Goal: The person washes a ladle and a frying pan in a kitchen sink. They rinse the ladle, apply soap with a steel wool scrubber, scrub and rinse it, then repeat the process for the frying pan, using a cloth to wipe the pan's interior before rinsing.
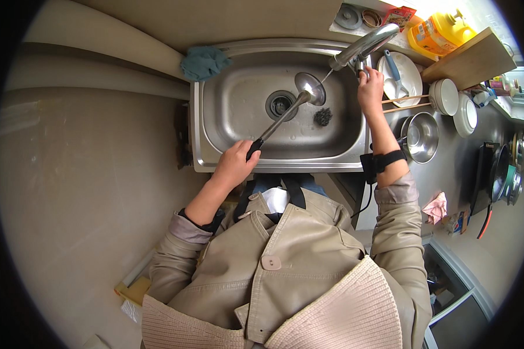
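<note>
My left hand (236, 162) grips the black handle of a metal ladle (311, 89) and holds it over the stainless steel sink (240, 126). The ladle's round bowl sits beside a thin stream of water from the chrome faucet (353, 46); whether the water touches it is hard to tell. At the faucet's right side, my right hand (370, 89) has its fingers on the lever (360, 65). A dark scouring pad (322, 117) lies on the sink floor, right of the drain (281, 105).
A teal cloth (205, 63) drapes over the sink's back left corner. Right of the sink are a plate (412, 76) with a blue-handled utensil, chopsticks (406, 104), bowls (445, 98) and a steel pan (420, 137). Behind them stand a cutting board (469, 61) and a yellow pump bottle (439, 35).
</note>
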Action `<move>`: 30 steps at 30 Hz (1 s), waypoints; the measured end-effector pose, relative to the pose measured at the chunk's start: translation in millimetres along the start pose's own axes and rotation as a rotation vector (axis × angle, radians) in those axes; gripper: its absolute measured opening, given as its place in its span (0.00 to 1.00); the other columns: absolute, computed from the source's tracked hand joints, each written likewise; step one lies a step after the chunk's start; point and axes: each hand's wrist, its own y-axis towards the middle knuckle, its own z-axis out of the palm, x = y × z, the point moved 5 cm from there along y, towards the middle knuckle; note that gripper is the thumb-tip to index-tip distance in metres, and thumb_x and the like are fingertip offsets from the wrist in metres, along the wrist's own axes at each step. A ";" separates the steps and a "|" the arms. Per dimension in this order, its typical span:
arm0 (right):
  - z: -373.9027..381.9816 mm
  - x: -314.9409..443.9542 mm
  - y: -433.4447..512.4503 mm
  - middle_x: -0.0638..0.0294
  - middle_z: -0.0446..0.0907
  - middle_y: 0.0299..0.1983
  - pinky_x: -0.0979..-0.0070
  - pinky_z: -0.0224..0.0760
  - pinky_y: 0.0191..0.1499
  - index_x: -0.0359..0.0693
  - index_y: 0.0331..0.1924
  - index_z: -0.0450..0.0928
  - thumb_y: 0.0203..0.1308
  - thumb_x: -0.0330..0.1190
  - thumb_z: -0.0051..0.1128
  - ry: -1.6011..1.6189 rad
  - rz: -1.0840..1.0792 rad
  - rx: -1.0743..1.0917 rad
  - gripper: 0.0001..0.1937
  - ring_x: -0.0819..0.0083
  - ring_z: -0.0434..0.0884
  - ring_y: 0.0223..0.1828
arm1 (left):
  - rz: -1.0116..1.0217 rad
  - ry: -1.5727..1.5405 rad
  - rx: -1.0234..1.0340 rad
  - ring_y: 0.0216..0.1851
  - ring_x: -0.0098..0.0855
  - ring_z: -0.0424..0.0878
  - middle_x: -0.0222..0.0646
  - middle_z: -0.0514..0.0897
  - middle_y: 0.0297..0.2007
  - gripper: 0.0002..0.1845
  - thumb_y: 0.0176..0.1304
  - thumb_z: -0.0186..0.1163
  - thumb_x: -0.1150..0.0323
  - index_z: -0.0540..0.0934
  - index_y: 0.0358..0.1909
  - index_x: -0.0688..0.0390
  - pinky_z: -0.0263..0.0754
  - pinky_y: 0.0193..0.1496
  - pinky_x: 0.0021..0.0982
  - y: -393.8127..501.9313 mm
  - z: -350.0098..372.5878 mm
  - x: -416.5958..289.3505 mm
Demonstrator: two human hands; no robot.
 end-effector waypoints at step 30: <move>26.8 -19.0 6.5 0.62 0.80 0.36 0.78 0.72 0.40 0.35 0.46 0.76 0.67 0.39 0.47 0.469 0.325 0.412 0.15 0.76 0.78 0.36 | 0.030 -0.004 0.005 0.39 0.50 0.78 0.47 0.79 0.39 0.17 0.58 0.57 0.64 0.74 0.44 0.65 0.74 0.40 0.42 7.4 0.7 1.1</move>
